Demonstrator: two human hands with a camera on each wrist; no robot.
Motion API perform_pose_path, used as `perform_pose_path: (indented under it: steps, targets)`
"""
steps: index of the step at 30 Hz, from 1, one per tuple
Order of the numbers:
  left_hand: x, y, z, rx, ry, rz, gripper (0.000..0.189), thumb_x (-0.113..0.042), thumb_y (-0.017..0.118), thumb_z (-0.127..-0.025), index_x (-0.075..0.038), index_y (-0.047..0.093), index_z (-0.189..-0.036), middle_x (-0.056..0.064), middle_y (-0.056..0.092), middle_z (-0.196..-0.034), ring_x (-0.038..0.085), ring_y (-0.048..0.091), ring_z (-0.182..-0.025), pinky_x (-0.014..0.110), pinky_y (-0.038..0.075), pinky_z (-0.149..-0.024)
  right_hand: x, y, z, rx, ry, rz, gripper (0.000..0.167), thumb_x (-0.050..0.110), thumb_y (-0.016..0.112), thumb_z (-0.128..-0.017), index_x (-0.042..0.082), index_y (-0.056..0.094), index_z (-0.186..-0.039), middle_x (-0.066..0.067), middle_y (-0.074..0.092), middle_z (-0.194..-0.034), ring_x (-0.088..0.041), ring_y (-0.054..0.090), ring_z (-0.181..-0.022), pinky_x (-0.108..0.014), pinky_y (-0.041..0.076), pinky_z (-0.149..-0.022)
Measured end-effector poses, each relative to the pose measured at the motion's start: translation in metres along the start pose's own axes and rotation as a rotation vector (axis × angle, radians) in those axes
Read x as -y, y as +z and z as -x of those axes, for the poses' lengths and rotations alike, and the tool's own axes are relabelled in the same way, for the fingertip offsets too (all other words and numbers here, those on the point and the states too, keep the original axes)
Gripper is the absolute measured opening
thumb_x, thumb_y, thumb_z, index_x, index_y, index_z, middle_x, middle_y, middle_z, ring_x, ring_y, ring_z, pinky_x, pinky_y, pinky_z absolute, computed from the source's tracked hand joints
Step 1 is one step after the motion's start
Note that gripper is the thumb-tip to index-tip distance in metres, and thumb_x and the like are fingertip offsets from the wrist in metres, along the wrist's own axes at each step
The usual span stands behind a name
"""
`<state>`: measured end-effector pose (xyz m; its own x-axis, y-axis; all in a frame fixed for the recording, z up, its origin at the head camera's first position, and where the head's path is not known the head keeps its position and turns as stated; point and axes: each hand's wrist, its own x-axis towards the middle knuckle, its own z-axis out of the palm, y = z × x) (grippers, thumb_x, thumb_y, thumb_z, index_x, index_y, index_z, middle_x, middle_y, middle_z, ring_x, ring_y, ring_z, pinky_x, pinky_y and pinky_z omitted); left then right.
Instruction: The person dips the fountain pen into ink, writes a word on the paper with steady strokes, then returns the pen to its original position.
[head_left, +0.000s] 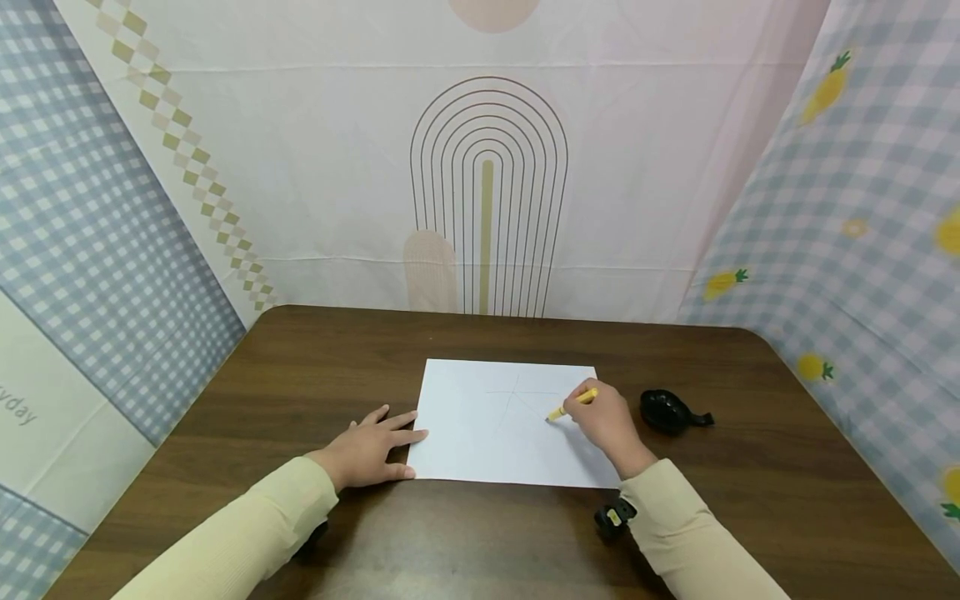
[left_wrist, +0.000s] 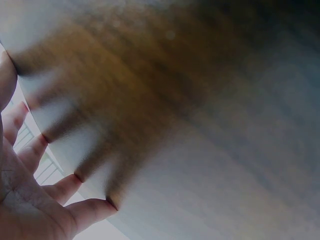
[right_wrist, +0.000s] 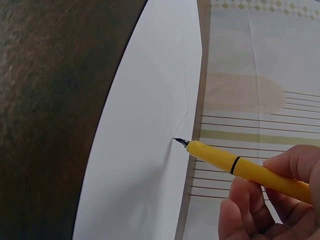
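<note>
A yellow fountain pen (right_wrist: 215, 156) with a black ring is pinched in my right hand (head_left: 606, 421). Its dark nib (right_wrist: 181, 142) meets the white sheet of paper (head_left: 465, 442), at the end of a thin slanting line. Several thin lines on the sheet's upper middle include a level one, a long slanted one and a shorter one running down to the nib. My left hand (head_left: 371, 450) lies spread with its fingertips on the paper's left edge, and it holds nothing.
Just right of the paper sits a glossy black dish (head_left: 666, 412) with a short handle. The brown wooden table (head_left: 337, 350) backs onto a patterned white cloth (head_left: 315, 167). Checked cloths hang on both sides. A small black device (head_left: 613, 518) is at the right wrist.
</note>
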<state>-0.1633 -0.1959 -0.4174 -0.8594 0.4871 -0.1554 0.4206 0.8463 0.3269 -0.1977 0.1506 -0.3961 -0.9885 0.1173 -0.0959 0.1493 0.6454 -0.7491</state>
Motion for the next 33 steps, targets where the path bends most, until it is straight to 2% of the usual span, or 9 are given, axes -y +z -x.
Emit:
perform_pose_path:
  steps: [17,33]
  targets:
    - [0.002,0.001,-0.001,-0.001,0.013,-0.003,0.060,-0.043,0.067,-0.089,-0.021,0.052,-0.142,0.008,0.035,-0.154,0.051,0.022,-0.139,0.078,0.026,-0.093,-0.006,-0.005,0.007,-0.010,-0.001,0.011,0.012,0.013,0.060,-0.088,0.002,0.062,-0.093,-0.014,0.065,-0.091,-0.022,0.051,-0.075,-0.027,0.043,-0.061]
    - [0.003,0.002,-0.001,-0.001,0.013,-0.002,0.060,-0.043,0.067,-0.089,-0.021,0.052,-0.142,0.008,0.034,-0.155,0.051,0.022,-0.139,0.078,0.025,-0.094,-0.013,-0.014,0.015,-0.008,-0.043,0.034,0.011,0.011,0.059,-0.087,0.002,0.063,-0.093,-0.013,0.063,-0.088,-0.022,0.050,-0.072,-0.028,0.041,-0.058]
